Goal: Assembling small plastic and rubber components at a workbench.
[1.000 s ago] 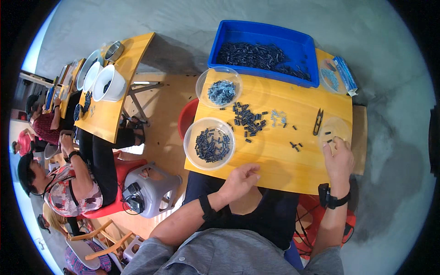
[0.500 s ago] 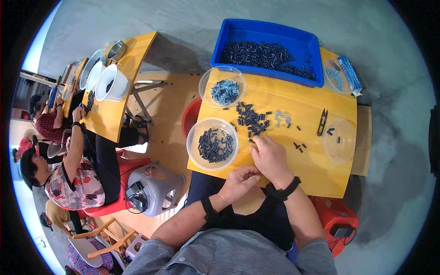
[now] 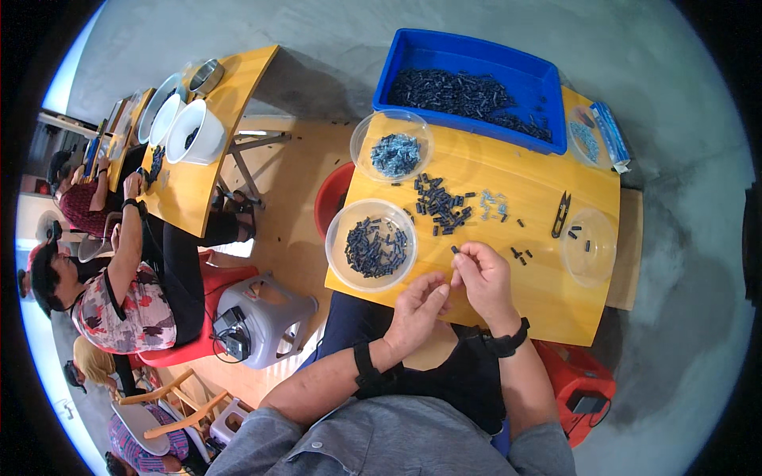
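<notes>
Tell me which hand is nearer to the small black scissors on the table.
Right. The right hand is lower left of the scissors; the left hand lies farther left.

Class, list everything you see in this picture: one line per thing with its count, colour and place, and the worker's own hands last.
Crate: one, blue, table's far edge, full of dark small parts.
Clear bowls: four; near-left with dark parts, far-left with grey-blue parts, right nearly bare, far-right.
Loose dark parts: a pile, table middle.
Snips: one, black, right of the pile.
Table: one, yellow.
Stools: grey at left, red at right.
Second table: yellow, left, with white bowls.
Left hand: open, at the table's near edge.
Right hand: fingers pinching one dark part.
</notes>
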A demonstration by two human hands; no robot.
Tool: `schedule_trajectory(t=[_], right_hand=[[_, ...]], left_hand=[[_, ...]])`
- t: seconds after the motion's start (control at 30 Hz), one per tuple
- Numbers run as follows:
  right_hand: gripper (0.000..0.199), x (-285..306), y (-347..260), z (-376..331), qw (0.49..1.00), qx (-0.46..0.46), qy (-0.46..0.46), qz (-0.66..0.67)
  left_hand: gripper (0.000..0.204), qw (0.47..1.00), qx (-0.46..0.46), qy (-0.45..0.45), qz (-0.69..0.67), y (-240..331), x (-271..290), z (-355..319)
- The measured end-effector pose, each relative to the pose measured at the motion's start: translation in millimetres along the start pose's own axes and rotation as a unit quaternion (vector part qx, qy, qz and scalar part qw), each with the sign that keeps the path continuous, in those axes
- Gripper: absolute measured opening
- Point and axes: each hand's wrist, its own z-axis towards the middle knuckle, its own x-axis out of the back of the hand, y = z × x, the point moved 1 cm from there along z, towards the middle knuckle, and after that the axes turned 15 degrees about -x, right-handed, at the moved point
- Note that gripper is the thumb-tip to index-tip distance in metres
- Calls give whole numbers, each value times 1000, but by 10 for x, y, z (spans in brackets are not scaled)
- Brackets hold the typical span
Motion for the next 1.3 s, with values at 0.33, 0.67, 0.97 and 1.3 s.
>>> schedule_trajectory(t=[0.33, 0.67, 0.97, 1.3], right_hand=[[8, 164, -48, -318, 996, -25, -52, 74], [12, 327, -538, -464, 922, 107, -154, -340], [16, 439, -142, 21, 978, -59, -11, -198], [17, 397, -204, 490, 855, 41, 211, -471]], left_hand=[[18, 993, -43, 41, -103, 331, -183, -29], [19, 967, 149, -188, -81, 367, 122, 116], [16, 965, 188, -163, -84, 184, 196, 30], [18, 970, 172, -166, -38, 54, 260, 63]])
